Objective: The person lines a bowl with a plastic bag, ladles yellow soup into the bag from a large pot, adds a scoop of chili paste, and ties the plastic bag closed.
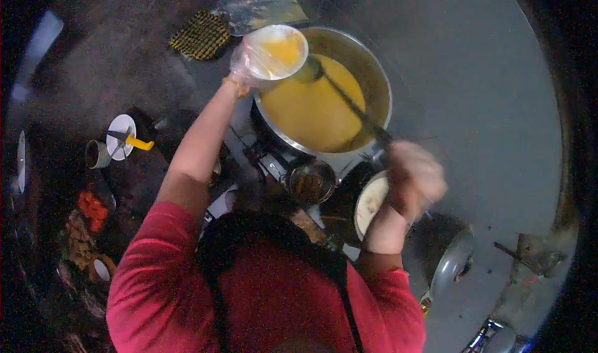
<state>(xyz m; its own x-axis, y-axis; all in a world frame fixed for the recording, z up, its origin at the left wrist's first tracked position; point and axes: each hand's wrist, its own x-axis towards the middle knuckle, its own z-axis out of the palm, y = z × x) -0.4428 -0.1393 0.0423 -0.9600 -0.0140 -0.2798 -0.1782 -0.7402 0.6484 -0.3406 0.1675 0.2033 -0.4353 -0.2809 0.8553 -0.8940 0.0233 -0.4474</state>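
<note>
My left hand [245, 63], in a clear plastic glove, grips a white bowl [298, 36] tilted over the left rim of a large metal pot [380, 72]. Some yellow food shows inside the bowl. Yellow liquid [311, 116] fills much of the pot. My right hand [416, 175] is closed around the dark handle of a ladle [349, 100], to the lower right of the pot. The ladle's head is at the liquid, close to the bowl's right edge; whether it carries anything I cannot tell.
Behind the bowl lie a clear tray [268, 13] and a yellow-black patterned mat [200, 35]. A strainer-like container [310, 181] sits before the pot, a pale round dish [370, 206] by my right forearm. At left, a yellow-handled knife [138, 143] rests on a white plate [121, 128].
</note>
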